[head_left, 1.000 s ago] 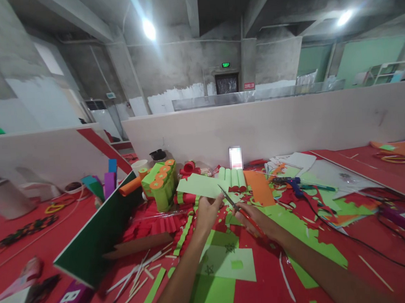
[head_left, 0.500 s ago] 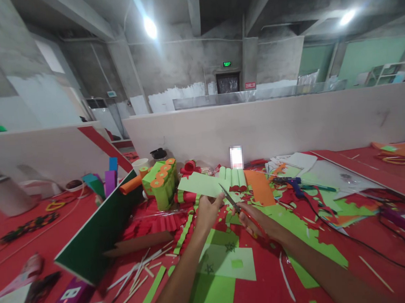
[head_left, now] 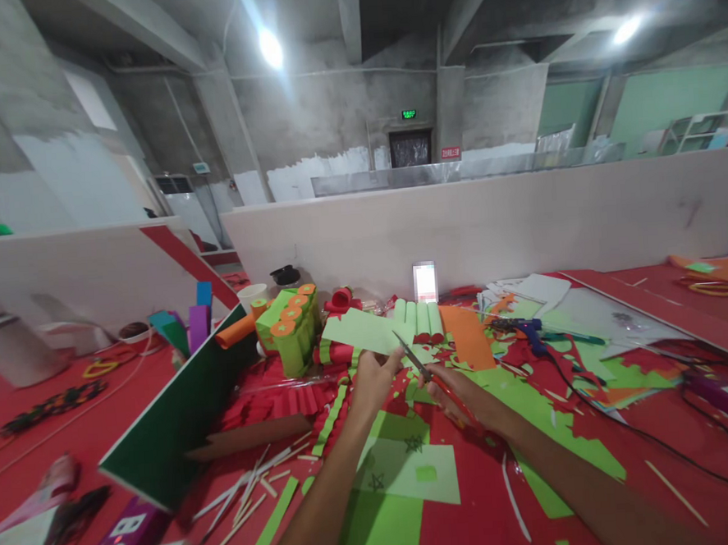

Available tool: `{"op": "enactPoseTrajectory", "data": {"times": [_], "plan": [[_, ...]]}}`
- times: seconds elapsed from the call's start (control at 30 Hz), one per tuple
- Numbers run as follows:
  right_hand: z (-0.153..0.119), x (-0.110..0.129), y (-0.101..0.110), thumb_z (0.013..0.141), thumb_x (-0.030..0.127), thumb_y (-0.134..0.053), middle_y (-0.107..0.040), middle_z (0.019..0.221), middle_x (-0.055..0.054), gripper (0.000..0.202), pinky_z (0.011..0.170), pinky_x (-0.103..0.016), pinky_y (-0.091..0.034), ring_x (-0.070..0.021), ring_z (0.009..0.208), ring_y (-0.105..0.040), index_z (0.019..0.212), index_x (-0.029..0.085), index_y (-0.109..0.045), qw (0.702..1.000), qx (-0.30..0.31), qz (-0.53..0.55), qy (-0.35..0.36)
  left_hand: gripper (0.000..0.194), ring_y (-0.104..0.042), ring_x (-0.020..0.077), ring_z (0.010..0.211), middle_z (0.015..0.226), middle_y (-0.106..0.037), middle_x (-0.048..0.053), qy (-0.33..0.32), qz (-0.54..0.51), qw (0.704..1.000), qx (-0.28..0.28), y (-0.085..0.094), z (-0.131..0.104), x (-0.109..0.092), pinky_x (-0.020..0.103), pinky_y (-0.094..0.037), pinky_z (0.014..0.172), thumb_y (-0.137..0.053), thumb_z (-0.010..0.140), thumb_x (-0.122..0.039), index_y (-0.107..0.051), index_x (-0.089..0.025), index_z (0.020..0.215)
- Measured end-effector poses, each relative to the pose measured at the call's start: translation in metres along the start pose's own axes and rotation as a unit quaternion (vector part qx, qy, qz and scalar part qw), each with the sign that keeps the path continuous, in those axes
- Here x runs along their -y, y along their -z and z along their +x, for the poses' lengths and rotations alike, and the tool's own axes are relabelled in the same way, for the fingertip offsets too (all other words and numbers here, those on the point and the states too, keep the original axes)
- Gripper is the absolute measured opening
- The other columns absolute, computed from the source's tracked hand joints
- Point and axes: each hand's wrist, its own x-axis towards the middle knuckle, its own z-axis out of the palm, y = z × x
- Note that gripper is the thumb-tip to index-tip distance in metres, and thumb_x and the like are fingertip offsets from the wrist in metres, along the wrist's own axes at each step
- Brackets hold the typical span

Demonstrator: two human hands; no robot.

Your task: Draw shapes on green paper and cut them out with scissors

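Your left hand (head_left: 374,380) was raised over the table (head_left: 649,288), fingers curled and pinched on the near edge of a pale green sheet (head_left: 368,331). The sheet stood off the table, tilted up and away toward 11 o'clock from the hand.

Your right hand (head_left: 464,398) gripped the scissors (head_left: 413,357) by the red handles, fingers folded through and around them; how far those fingers were spread could not be told. The blades pointed toward 11 o'clock, slightly parted, tips at the sheet's right edge, just beside your left fingertips. Whether a blade touched the paper could not be told.

Both hands sat close together, the right at 4 o'clock from the left.

At 12 o'clock beyond the sheet lay green rolls (head_left: 417,318) side by side, with an orange sheet (head_left: 465,336) touching them on the right. At 10 o'clock stood a green block with orange discs (head_left: 293,330). At 2 o'clock a glue gun (head_left: 524,328) lay among scraps. Below your forearms, at 6 o'clock, lay a green square (head_left: 413,471) with small stars drawn on it. At 8 o'clock a dark green board (head_left: 176,420) stood on edge.
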Motion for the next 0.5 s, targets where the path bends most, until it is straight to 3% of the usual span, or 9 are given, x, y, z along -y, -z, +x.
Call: {"op": "enactPoseTrajectory", "data": {"times": [0.27,0.5], "plan": [[0.0010,0.0077,0.0033,0.087,0.061,-0.047,-0.049,0.069,0.003,0.043,0.052,-0.022,-0.035,-0.0115,0.054,-0.041,0.100,0.021,-0.057,0.999,0.012,-0.029,0.025,0.039,-0.061,0.0177,0.059,0.066,-0.069,0.008,-0.020,0.004,1.000,-0.004,0.0008,0.0023,0.0053,0.026,-0.045,0.058,-0.067,0.070,-0.047,-0.069,-0.009,0.076],[0.0012,0.0060,0.0008,0.085,0.061,-0.049,-0.048,0.066,0.003,0.044,0.051,-0.022,-0.035,-0.0119,0.053,-0.041,0.102,0.021,-0.057,1.000,-0.003,-0.021,0.020,0.038,-0.062,0.0186,0.059,0.066,-0.069,0.008,-0.013,-0.010,1.000,-0.013,-0.0003,0.0009,-0.0024,0.026,-0.045,0.058,-0.069,0.068,-0.045,-0.069,-0.009,0.075]]}}
